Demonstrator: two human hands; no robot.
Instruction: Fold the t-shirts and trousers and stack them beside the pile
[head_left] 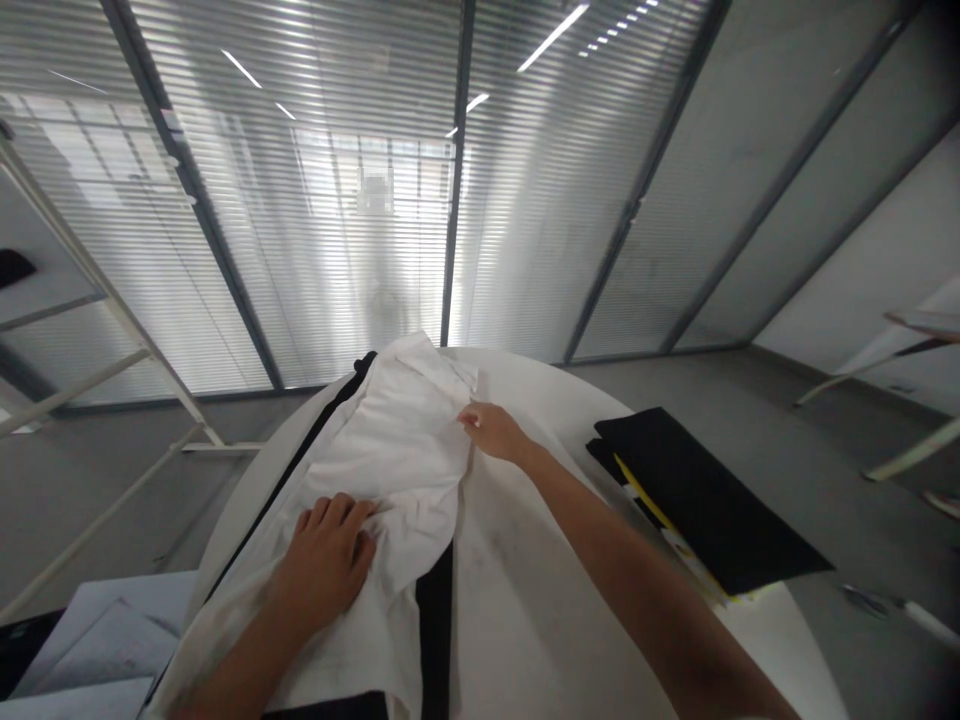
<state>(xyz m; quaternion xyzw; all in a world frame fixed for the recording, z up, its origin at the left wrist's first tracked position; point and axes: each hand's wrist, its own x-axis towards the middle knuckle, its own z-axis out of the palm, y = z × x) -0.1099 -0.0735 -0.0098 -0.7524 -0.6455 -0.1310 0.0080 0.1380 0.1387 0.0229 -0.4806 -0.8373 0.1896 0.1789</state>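
A wrinkled white cloth (397, 430) lies spread over the left part of the round white table (510, 375); whether it is a garment I cannot tell. Under it, black fabric (435, 630) shows along the left side and at the bottom. My left hand (330, 550) rests on the near half of the cloth, fingers lying on it with the thumb apart. On the cloth's right edge, farther off, my right hand (491, 430) is closed in a pinch around the fabric. Small creases run between the two hands.
Folded black material (712, 500) with a yellow edge lies at the table's right. Papers (112, 630) are at the lower left. A pale metal frame (120, 310) stands on the left, before a glass partition with blinds (360, 240). Furniture legs (911, 450) show on the right.
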